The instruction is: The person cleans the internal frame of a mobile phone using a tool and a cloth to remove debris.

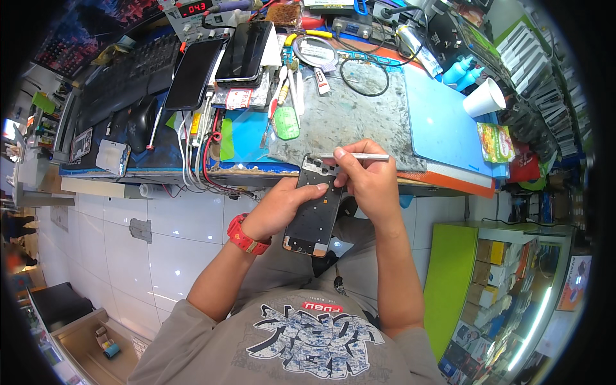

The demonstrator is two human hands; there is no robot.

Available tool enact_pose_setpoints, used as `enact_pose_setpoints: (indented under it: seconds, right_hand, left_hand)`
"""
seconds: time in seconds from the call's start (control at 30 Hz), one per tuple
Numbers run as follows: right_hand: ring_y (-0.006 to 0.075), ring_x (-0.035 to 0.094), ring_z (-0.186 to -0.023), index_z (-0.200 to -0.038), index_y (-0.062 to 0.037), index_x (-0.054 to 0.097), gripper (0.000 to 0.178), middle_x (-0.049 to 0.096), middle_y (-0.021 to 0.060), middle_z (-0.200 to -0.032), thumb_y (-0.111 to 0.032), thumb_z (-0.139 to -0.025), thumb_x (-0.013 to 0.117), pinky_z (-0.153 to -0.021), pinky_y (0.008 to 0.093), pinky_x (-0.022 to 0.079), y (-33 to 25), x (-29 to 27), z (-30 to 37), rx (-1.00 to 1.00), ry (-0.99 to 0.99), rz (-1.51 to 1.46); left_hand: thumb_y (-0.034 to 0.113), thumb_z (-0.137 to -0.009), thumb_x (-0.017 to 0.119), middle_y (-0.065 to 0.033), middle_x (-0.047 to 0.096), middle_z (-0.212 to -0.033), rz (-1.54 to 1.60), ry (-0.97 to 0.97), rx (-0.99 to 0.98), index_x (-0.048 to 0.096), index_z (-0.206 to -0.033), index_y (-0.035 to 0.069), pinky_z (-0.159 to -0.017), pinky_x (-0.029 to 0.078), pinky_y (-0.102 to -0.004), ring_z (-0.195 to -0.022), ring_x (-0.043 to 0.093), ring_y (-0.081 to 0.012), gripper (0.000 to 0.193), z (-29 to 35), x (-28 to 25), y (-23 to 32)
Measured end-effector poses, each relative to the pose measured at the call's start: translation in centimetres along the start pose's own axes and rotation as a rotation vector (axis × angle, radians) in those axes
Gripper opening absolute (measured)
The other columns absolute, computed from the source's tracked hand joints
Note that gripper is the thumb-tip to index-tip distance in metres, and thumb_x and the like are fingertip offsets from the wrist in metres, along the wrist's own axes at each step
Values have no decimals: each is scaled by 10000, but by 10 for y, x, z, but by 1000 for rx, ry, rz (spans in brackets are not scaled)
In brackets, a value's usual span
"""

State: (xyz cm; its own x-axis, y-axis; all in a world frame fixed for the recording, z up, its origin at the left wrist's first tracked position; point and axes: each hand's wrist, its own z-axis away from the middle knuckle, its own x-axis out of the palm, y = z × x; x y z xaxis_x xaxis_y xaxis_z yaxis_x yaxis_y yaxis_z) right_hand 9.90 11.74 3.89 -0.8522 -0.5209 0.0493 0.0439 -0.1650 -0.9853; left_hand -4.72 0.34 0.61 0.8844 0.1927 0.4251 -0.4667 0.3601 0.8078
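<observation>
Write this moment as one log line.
left hand: holds dark phone panel; right hand: pinches slim tool at panel's far end; workbench: just beyond

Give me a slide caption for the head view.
Left hand holds a disassembled smartphone while the right hand holds a slim silver tool at its upper end.

The bare left forearm (218,285) slants up and rightward; the bare right forearm (399,269) rises almost upright. The left hand (279,202) grips, left thumb (313,192) stretched rightward; the right hand (370,184), slightly higher, is pinched closed.
</observation>
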Motion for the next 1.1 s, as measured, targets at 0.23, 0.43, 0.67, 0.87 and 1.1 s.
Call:
enact_pose_setpoints:
  seconds: [0.23, 0.43, 0.67, 0.87, 1.1]
  right_hand:
    - [101, 612, -623, -977, 21, 643, 206, 746, 122, -875, -166, -952, 724, -581, 247, 496, -1, 0, -1, 4, -2, 28]
    - [93, 598, -586, -973, 26, 648, 220, 741, 119, -847, -177, -942, 728, -546, 250, 486, -11, -1, -9, 69, -12, 32]
    - [100, 619, -577, -953, 27, 654, 242, 743, 128, -842, -194, -918, 747, -517, 243, 459, -21, -9, -26, 73, -172, 110]
    - [105, 639, -585, -953, 22, 652, 241, 742, 127, -837, -198, -914, 742, -466, 245, 442, -20, -9, -28, 54, -196, 145]
    - [111, 676, -606, -949, 12, 634, 219, 745, 140, -848, -179, -927, 740, -454, 207, 437, -22, -9, -25, 86, -237, 189]
  left_hand:
    - [264, -1008, 624, -4, 699, -968, -8, -6, -3, 676, -1149, 28, -728, 513, -239, -819, 653, -71, 279, 0, -1, -1]
    - [222, -1000, 635, 1, 692, -987, 12, -14, 0, 642, -1186, 36, -703, 535, -236, -811, 651, -63, 263, -2, -3, -3]
    - [249, -1001, 635, -7, 702, -969, 21, -5, -38, 658, -1150, 35, -713, 528, -245, -810, 660, -75, 262, 1, -1, 2]
    - [277, -1000, 636, -12, 703, -956, 15, -7, -27, 676, -1115, 30, -729, 518, -249, -811, 660, -82, 275, -1, -3, -2]
    - [264, -1000, 630, -16, 707, -970, 9, -12, 27, 667, -1136, 19, -729, 528, -247, -814, 663, -77, 283, -3, 0, 1]
